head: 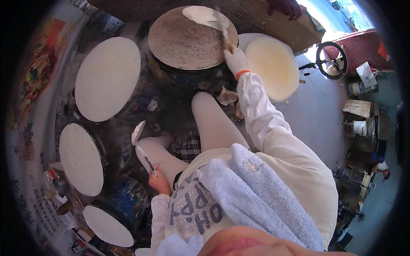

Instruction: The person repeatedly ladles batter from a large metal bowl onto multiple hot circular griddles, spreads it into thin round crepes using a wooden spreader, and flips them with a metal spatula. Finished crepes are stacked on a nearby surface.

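Note:
My right hand (236, 60), in a white knit glove with an orange cuff, grips the handle of a batter spreader (226, 40) at the right side of a round griddle (189, 44). The spreader's blade is blurred and partly merged with the white batter (203, 16) on the griddle's far edge. The rest of that griddle's surface is bare and brownish. My left hand (160, 181) is bare and holds a batter-coated ladle (137, 132) by its metal handle, low over my left leg. Beside the griddle, a stack of thin round pancakes (272, 68) lies right of my right hand.
Round griddles covered in pale sheets curve down my left: an upper one (108, 79), a middle one (81, 159) and a lower one (109, 225). Haze hangs between them. A brown cardboard panel (272, 28) stands behind. A ring-shaped stand (332, 60) and a distant person (382, 166) are at right.

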Demonstrator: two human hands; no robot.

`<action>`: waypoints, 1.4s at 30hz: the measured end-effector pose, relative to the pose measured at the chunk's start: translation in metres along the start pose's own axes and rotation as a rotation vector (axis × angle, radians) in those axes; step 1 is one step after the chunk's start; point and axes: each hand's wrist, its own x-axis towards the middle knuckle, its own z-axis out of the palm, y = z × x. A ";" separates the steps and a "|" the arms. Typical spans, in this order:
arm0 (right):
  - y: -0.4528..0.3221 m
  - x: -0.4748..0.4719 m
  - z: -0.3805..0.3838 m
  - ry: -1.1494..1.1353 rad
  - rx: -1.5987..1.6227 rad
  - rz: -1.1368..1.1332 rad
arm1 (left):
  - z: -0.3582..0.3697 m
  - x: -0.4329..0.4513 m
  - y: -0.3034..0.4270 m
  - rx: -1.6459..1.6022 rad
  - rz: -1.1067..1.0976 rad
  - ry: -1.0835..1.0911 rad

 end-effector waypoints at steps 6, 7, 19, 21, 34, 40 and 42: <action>-0.007 0.040 0.004 -0.207 -0.022 -0.140 | -0.001 0.003 -0.001 -0.023 0.004 0.006; -0.024 0.046 0.012 -0.208 -0.041 -0.150 | -0.001 0.005 -0.001 -0.023 -0.006 -0.005; -0.015 0.072 -0.013 -0.160 -0.163 -0.157 | 0.002 0.004 0.013 0.012 -0.048 0.021; -0.006 0.109 -0.013 -0.260 -0.205 -0.242 | 0.003 0.004 0.014 -0.023 -0.020 0.027; -0.044 0.069 -0.015 -0.405 -0.299 -0.377 | -0.001 -0.001 0.016 0.031 -0.043 0.032; -0.035 0.118 0.013 -0.496 -0.177 -0.614 | -0.001 -0.001 0.030 0.016 -0.036 0.041; -0.049 0.081 0.004 -0.669 -0.226 -0.544 | -0.003 -0.006 0.030 0.035 -0.033 0.064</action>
